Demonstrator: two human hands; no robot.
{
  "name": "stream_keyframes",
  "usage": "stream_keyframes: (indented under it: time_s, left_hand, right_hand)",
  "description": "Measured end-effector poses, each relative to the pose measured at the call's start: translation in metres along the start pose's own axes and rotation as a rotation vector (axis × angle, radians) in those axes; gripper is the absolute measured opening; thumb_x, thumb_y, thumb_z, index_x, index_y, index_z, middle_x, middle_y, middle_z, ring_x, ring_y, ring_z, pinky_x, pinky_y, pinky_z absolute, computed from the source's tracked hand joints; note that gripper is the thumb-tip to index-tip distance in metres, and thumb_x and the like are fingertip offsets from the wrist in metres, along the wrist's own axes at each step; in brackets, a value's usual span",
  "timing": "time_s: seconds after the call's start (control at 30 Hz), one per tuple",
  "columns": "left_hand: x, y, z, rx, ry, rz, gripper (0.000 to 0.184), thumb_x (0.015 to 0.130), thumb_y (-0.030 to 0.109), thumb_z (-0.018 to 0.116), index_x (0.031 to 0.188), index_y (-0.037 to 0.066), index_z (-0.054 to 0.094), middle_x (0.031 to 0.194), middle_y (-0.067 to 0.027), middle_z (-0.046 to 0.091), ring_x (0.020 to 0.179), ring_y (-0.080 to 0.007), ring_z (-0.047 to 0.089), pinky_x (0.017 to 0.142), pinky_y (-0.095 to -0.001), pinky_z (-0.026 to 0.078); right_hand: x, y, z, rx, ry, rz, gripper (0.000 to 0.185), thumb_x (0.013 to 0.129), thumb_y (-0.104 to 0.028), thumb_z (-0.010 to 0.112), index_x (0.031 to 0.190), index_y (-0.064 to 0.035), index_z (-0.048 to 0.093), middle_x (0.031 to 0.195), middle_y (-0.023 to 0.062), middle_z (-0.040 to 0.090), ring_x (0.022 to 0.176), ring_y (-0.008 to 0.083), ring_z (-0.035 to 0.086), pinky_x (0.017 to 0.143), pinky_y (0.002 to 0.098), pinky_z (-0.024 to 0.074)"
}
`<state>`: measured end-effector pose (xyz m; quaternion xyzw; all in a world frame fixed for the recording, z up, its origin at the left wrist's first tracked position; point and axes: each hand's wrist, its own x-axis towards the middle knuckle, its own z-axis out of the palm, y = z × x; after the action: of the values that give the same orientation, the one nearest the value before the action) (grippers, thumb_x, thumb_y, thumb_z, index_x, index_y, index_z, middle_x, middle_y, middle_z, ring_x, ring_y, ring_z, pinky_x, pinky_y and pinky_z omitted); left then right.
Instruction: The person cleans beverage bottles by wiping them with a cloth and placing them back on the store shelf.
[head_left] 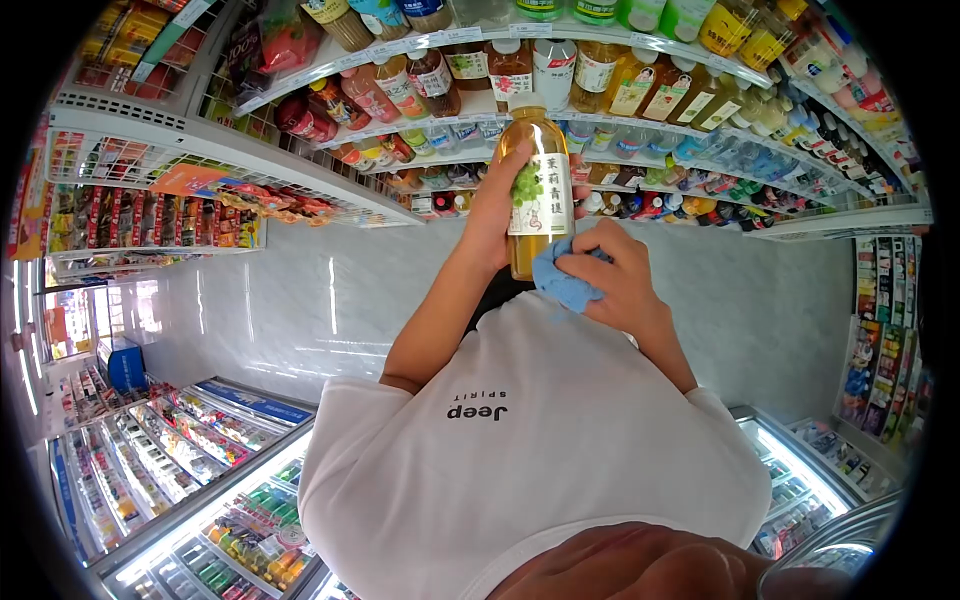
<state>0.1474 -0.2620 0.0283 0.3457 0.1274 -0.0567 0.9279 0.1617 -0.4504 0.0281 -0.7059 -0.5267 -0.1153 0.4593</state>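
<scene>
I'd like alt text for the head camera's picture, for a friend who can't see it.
A person's left hand grips a clear bottle of amber drink with a white paper-like label, while the right hand holds a crumpled blue cloth at its lower side. Beyond are white shelves packed with colourful bottled drinks.

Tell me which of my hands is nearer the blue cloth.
Right. Your right hand grips the blue cloth at the lower end of the green-grape drink bottle; your left hand is apart from the cloth, wrapped around the bottle farther up.
</scene>
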Motion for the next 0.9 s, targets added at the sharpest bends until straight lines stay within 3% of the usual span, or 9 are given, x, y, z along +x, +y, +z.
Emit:
stream_keyframes:
  time_s: [0.13, 0.17, 0.3, 0.43, 0.63, 0.73, 0.9]
  left_hand:
    - [0.001, -0.006, 0.004, 0.13, 0.06, 0.106, 0.056, 0.105, 0.048, 0.033, 0.138, 0.004, 0.047, 0.123, -0.016, 0.064, 0.096, -0.0309, 0.07, 0.086, -0.043, 0.059]
    - [0.001, -0.007, 0.003, 0.067, 0.061, 0.059, 0.055, 0.106, 0.046, 0.03, 0.141, 0.007, 0.046, 0.127, -0.0135, 0.063, 0.105, -0.0278, 0.067, 0.093, -0.0407, 0.055]
    - [-0.002, -0.023, 0.001, 0.063, -0.044, 0.083, 0.051, 0.105, 0.037, 0.038, 0.151, 0.015, 0.034, 0.143, -0.0072, 0.051, 0.131, -0.0214, 0.049, 0.11, -0.0374, 0.04]
    - [-0.009, -0.03, 0.009, 0.133, -0.125, 0.011, 0.055, 0.108, 0.036, 0.04, 0.157, 0.015, 0.025, 0.152, -0.0068, 0.04, 0.138, -0.0208, 0.042, 0.113, -0.0356, 0.036]
    - [-0.011, -0.04, 0.004, 0.209, -0.193, 0.024, 0.062, 0.106, 0.048, 0.04, 0.158, 0.018, 0.022, 0.153, -0.0061, 0.037, 0.137, -0.0202, 0.042, 0.111, -0.0348, 0.038]
    - [-0.013, -0.043, 0.0, 0.131, -0.143, -0.032, 0.061, 0.106, 0.051, 0.038, 0.157, 0.022, 0.023, 0.152, -0.0059, 0.039, 0.135, -0.0203, 0.045, 0.109, -0.0372, 0.042]
    - [-0.014, -0.03, 0.008, 0.054, -0.07, -0.088, 0.059, 0.107, 0.052, 0.033, 0.157, 0.022, 0.025, 0.148, -0.0059, 0.046, 0.132, -0.0208, 0.049, 0.108, -0.0389, 0.044]
  right_hand:
    - [0.002, 0.002, 0.002, -0.116, 0.018, 0.19, 0.04, 0.058, -0.009, 0.081, 0.096, -0.0132, 0.071, 0.094, 0.0034, 0.057, 0.078, 0.0234, 0.059, 0.061, 0.034, 0.0501]
    - [0.001, 0.005, 0.004, -0.136, 0.043, 0.231, 0.041, 0.058, -0.009, 0.081, 0.097, -0.0128, 0.071, 0.094, 0.0039, 0.057, 0.079, 0.0238, 0.06, 0.063, 0.0346, 0.0508]
    - [0.014, 0.017, -0.002, -0.178, 0.21, 0.248, 0.037, 0.066, -0.007, 0.083, 0.1, -0.0048, 0.069, 0.094, 0.0107, 0.058, 0.083, 0.0277, 0.061, 0.069, 0.0358, 0.0502]
    - [0.034, 0.029, -0.02, -0.242, 0.315, 0.282, 0.029, 0.074, -0.006, 0.081, 0.099, -0.0008, 0.068, 0.097, 0.0119, 0.06, 0.085, 0.0263, 0.061, 0.073, 0.0344, 0.0497]
    - [0.043, 0.036, -0.029, -0.135, 0.386, 0.155, 0.037, 0.068, -0.008, 0.085, 0.1, -0.0028, 0.069, 0.096, 0.0107, 0.059, 0.082, 0.0236, 0.061, 0.066, 0.0326, 0.0502]
    - [0.05, 0.033, -0.032, -0.119, 0.34, 0.139, 0.032, 0.072, -0.005, 0.082, 0.101, -0.0005, 0.069, 0.098, 0.0114, 0.06, 0.085, 0.025, 0.061, 0.072, 0.0331, 0.0494]
    - [0.059, 0.026, -0.032, -0.193, 0.275, 0.082, 0.039, 0.064, -0.011, 0.084, 0.1, -0.0089, 0.071, 0.095, 0.0064, 0.059, 0.081, 0.0249, 0.06, 0.067, 0.0345, 0.0501]
